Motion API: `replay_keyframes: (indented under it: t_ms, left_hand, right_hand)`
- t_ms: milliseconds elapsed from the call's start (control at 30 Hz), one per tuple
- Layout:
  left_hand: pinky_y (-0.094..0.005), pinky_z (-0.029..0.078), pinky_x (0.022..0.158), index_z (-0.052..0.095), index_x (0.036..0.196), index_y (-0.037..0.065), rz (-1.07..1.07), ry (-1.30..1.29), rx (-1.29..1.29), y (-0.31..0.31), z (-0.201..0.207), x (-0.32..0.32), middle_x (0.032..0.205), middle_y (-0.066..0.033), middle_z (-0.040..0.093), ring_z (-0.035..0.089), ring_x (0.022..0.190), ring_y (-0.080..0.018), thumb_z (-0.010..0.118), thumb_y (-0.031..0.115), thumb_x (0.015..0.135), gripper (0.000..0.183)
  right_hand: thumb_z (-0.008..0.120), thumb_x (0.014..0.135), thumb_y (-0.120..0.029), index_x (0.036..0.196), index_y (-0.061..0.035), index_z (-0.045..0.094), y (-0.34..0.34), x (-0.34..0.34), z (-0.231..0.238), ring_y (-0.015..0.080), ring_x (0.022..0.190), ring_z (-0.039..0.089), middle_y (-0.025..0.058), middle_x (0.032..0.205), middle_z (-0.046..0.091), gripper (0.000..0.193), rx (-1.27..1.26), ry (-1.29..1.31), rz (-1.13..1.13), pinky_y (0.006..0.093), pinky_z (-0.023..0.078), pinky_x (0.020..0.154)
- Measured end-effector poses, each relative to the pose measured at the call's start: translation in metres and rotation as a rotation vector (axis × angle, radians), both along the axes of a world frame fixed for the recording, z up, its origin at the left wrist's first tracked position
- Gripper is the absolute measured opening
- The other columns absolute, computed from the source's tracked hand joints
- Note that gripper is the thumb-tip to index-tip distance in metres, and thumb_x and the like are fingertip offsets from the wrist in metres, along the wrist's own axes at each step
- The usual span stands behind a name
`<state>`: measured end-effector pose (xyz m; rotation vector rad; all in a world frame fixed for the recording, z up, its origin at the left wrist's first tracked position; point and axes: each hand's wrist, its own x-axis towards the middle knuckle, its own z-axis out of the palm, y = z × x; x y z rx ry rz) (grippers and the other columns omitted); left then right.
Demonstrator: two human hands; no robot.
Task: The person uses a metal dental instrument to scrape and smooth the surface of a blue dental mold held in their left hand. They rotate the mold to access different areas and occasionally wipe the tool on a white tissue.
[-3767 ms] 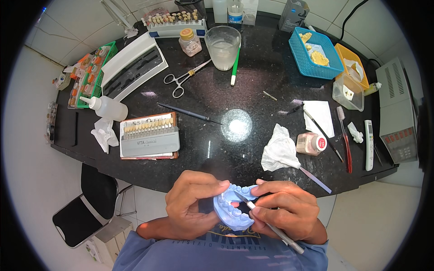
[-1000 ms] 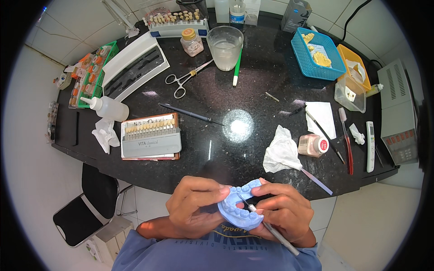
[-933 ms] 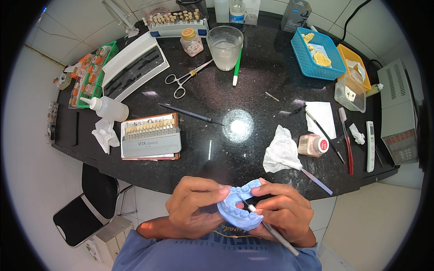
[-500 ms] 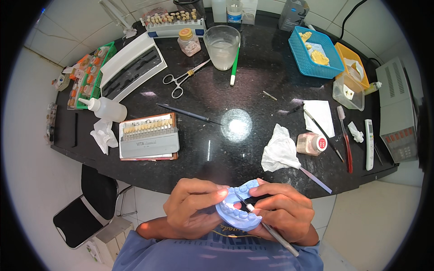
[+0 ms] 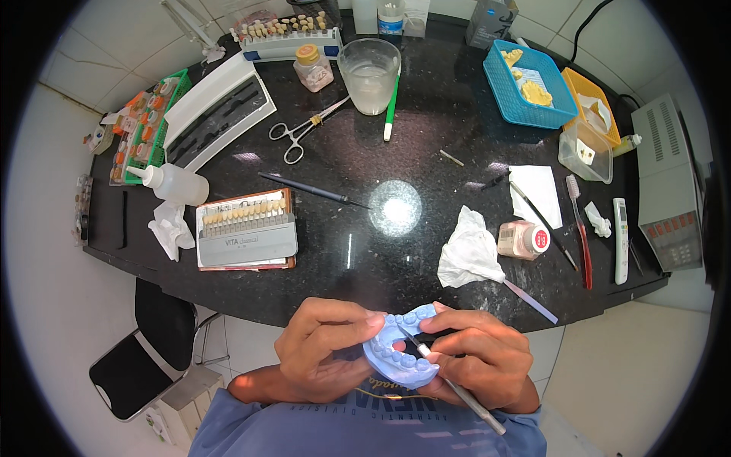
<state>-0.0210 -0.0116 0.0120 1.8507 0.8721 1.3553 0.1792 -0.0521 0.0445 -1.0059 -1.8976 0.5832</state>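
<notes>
Blue dental cast [image 5: 388,359] (horseshoe-shaped) rests in the left hand [image 5: 322,347].

We see the dental model [image 5: 401,372] between left grip [image 5: 324,346] and right grip [image 5: 485,356] at the near edge of the table [image 5: 327,283], hand tool [image 5: 470,400] in right grip, tip within the dental model's arch. On the table, left: shade guide [image 5: 247,242], squeeze bottle [image 5: 181,184] behind-left of it, case [image 5: 199,100] behind that. Back middle: cup [image 5: 369,80], jar [image 5: 314,74] and forceps [image 5: 317,119] left of it. Right: tissue [image 5: 470,251], bottle [image 5: 518,241] beside it, then toothbrush [image 5: 584,240], then remote [image 5: 621,244]; basket [image 5: 533,116] well behind them.
</notes>
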Motion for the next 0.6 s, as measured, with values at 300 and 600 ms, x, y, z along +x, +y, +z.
replay_keyframes:
  t_ms: [300,600]
  left_hand:
    - [-0.0218,0.060,0.062,0.072,0.102,0.004,-0.033,-0.033,-0.018,0.0000,-0.0027,-0.0005,0.097,-0.0108,0.066,0.069,0.078,-0.0146,0.092,0.006,0.066,0.042]
    - [-0.0225,0.061,0.073,0.065,0.108,-0.001,-0.180,0.076,-0.014,0.0055,-0.0035,-0.0093,0.102,-0.0141,0.059,0.065,0.082,-0.0127,0.092,0.002,0.065,0.050]
  right_hand:
    - [0.085,0.066,-0.015,0.080,0.0002,0.066,0.0004,0.0029,0.0002,0.0303,0.092,0.071,0.0088,0.082,0.064,0.028,0.038,-0.029,0.006,0.0444,0.063,0.083]
    - [0.085,0.067,-0.015,0.080,-0.0010,0.067,-0.0012,0.0090,0.0067,0.0280,0.092,0.071,0.0073,0.080,0.064,0.026,0.013,-0.094,0.025,0.0408,0.064,0.080]
